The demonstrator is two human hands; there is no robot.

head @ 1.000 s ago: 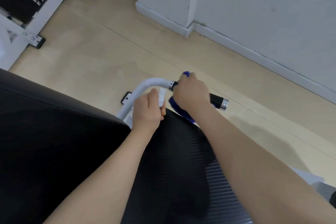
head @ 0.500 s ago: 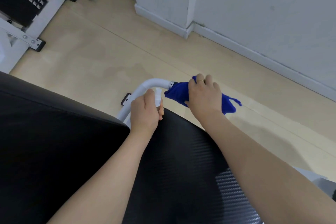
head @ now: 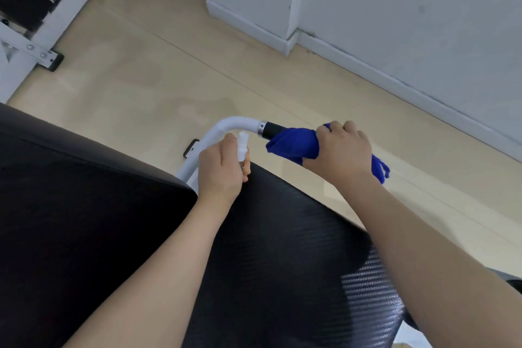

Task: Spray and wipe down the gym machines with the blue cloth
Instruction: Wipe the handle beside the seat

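Blue cloth (head: 293, 143): bunched, wrapped round black handle grip (head: 272, 129) of white tubular handlebar (head: 226, 128); loose tail hanging past outer side of wrist. Clenched in right hand (head: 340, 151), fingers curled over top of grip with cloth beneath.

Clear plastic spray bottle (head: 243, 145): small, nozzle end only visible, body hidden in palm. Held upright in left hand (head: 221, 171), fingers closed round it, just beside white tube and close to edge of black padded bench (head: 282, 248). Nozzle facing not legible.

Black padding: carbon-weave texture on near panel, smooth on panel at left; both forearms crossing above it.

Pale wood floor (head: 169, 79), white wall with skirting (head: 395, 22), second white-framed machine (head: 42, 17) at upper left, well apart.

Step in hand, judged: wiping the handle grip, cloth covering its outer part, inner end near the metal collar (head: 262, 128) bare.

Next move, judged: firm squeeze with twist or slide along full length of grip, end cap included; then white tube and padding, likely needing fresh spray from bottle first. Care wanted to keep cloth tail gathered and bottle clear of tube.
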